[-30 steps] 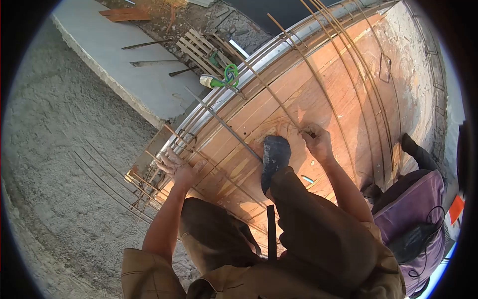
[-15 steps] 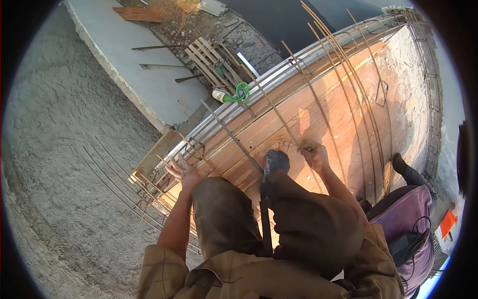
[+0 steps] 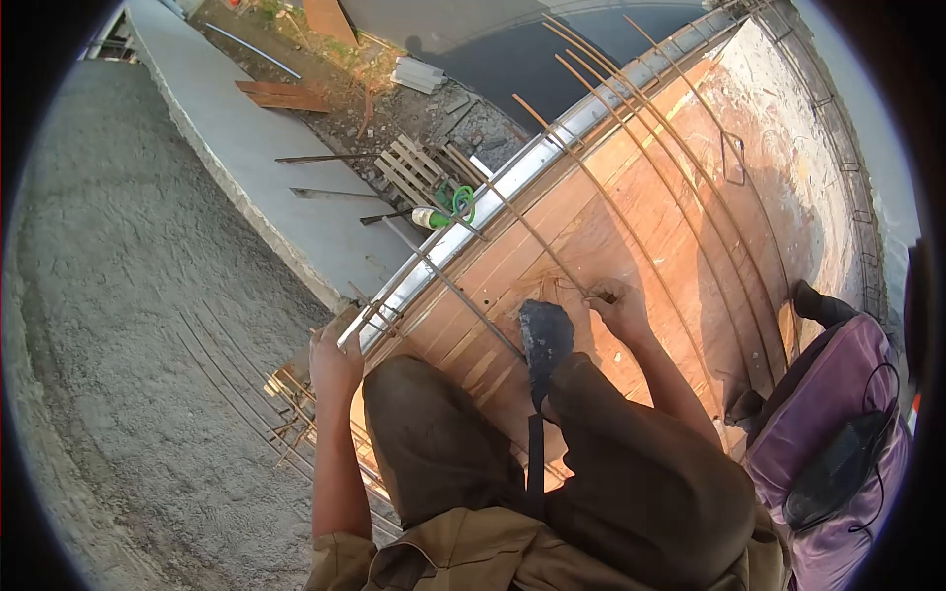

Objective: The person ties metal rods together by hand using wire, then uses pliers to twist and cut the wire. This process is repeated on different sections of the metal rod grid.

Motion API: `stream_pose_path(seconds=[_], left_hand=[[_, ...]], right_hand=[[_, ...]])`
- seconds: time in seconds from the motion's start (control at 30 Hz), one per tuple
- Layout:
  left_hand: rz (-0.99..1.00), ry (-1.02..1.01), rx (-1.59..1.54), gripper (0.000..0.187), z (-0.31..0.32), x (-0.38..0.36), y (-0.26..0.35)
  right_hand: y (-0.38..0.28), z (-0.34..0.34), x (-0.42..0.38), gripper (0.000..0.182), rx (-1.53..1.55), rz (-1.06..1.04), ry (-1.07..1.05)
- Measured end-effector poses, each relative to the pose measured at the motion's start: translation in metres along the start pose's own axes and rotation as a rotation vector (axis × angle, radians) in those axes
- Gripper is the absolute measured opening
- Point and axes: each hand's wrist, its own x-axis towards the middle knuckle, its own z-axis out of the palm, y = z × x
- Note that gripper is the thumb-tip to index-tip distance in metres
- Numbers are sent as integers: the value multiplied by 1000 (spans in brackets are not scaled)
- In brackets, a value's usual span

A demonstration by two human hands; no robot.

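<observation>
I crouch over a wooden formwork panel crossed by long rusty rebars. My right hand is closed on a thin rebar where it meets the board, just right of my dark shoe. My left hand grips the metal edge rail at the panel's lower left corner, beside a cluster of rebar ends. My knees in brown trousers fill the foreground.
Another person in a purple top crouches at the right. Beyond the rail lie a concrete slab, a wooden pallet, a green hose coil and rubble. Rough concrete ground spreads to the left.
My left hand went from spread open over the rebar ends to gripping the edge rail. My head shifted, so the panel now sits higher in view. My right hand stayed on the thin rebar.
</observation>
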Motion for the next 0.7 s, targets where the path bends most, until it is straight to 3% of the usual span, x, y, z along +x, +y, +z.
stream_pose_path(seconds=[0.03, 0.1, 0.17, 0.23, 0.3, 0.33, 0.43, 0.47, 0.7], left_hand=[[37, 97, -94, 50, -11, 14, 23], [320, 122, -328, 44, -8, 40, 81], [280, -135, -613, 48, 13, 79, 140], [382, -164, -588, 51, 48, 131, 176], [228, -490, -645, 56, 61, 172, 213], [129, -654, -663, 59, 66, 181, 219], [214, -893, -374, 67, 72, 194, 231], [232, -943, -409, 68, 74, 200, 228], [257, -832, -399, 64, 79, 194, 226]], right_hand=[[-1, -1, 7, 14, -6, -41, 7], [1, -1, -2, 16, -10, -84, 4], [-23, -9, -15, 16, 22, 40, -13], [-31, -14, -17, 17, 14, 14, 57], [-28, -14, -20, 18, -25, -130, 197], [-24, -16, -20, 17, -2, -93, 180], [-24, -28, -11, 15, 42, -33, 146], [-31, -29, -8, 15, 38, -50, 139], [-80, -20, 51, 27, -27, -199, 117]])
